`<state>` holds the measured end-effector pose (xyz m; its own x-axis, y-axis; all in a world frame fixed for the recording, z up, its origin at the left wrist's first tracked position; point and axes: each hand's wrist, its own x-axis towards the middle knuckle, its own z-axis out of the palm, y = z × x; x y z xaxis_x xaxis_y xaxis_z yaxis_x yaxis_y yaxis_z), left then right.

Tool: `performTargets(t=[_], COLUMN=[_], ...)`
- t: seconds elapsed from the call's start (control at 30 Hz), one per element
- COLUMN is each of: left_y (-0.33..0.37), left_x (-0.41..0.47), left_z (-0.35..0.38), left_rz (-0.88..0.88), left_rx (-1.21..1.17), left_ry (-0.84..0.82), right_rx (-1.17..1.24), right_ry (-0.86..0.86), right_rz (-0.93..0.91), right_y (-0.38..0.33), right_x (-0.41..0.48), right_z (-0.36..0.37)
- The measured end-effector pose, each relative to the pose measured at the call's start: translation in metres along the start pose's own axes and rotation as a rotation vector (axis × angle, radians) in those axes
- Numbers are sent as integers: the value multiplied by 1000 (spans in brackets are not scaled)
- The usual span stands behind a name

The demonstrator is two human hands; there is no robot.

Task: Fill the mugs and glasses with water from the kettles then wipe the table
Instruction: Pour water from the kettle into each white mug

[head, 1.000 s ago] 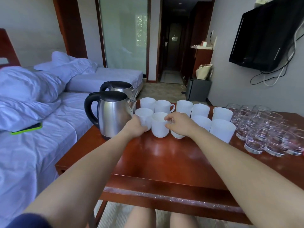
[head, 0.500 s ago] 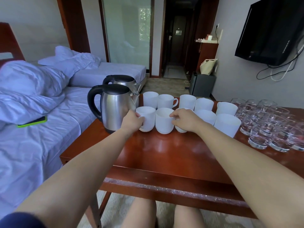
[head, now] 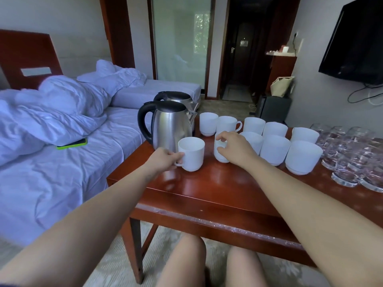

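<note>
Front mug [head: 192, 154] stands on the table [head: 217, 189], just in front of the near kettle [head: 172, 125]. Your left hand [head: 163, 160] holds it, fingers curled round its handle. Your right hand [head: 234, 148] grips a second mug [head: 220, 156], fingers bent over its rim. The other mugs [head: 273, 150] cluster to its right, and the glasses [head: 352, 154] stand farther right. The far kettle [head: 176, 96] stands behind the near one.

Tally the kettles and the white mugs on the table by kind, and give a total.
Kettles: 2
White mugs: 10, one gripped by the left hand, one by the right hand
Total: 12
</note>
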<state>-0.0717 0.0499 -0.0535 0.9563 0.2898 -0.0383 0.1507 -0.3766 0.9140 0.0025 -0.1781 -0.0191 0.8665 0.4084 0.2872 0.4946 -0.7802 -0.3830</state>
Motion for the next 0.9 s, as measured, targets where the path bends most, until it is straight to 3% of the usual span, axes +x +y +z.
performTargets(t=[0.17, 0.4, 0.57, 0.63, 0.77, 0.9], left_y=[-7, -20, -4, 1, 16, 18], left_x=[-11, -7, 30, 48, 76, 91], left_z=[-24, -74, -110, -123, -131, -130], left_rz=[-2, -95, -27, 21, 43, 51], left_rx=[-80, 36, 24, 37, 131, 153], left_ry=[-3, -70, 266, 315, 188, 84], right_rx=[138, 279, 453, 548, 658, 640], right_ry=[-56, -68, -80, -96, -157, -94], right_rz=[2, 34, 106, 130, 134, 176], right_y=[-18, -36, -52, -60, -73, -71], right_x=[6, 24, 48, 57, 69, 79], right_z=[11, 24, 27, 29, 33, 31])
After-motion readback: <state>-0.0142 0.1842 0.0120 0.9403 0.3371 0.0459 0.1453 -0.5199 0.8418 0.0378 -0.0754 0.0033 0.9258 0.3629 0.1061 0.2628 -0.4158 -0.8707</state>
